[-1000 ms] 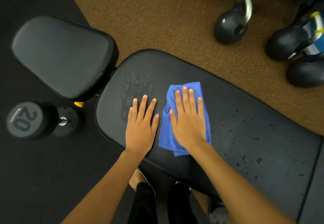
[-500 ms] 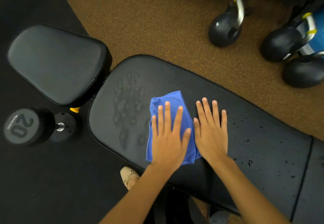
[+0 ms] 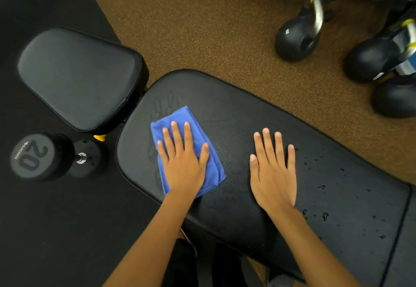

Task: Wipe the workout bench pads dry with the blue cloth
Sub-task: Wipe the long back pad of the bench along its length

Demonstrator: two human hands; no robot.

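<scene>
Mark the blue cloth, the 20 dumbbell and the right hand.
blue cloth [image 3: 212, 167], head view, uncovered folded edge on its right side.
20 dumbbell [image 3: 30, 155], head view, numbered end face.
right hand [image 3: 273, 174], head view, back of the hand.

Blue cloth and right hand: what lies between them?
Head view: only bare bench pad, speckled with fine moisture, lies between the blue cloth and the right hand.
</scene>
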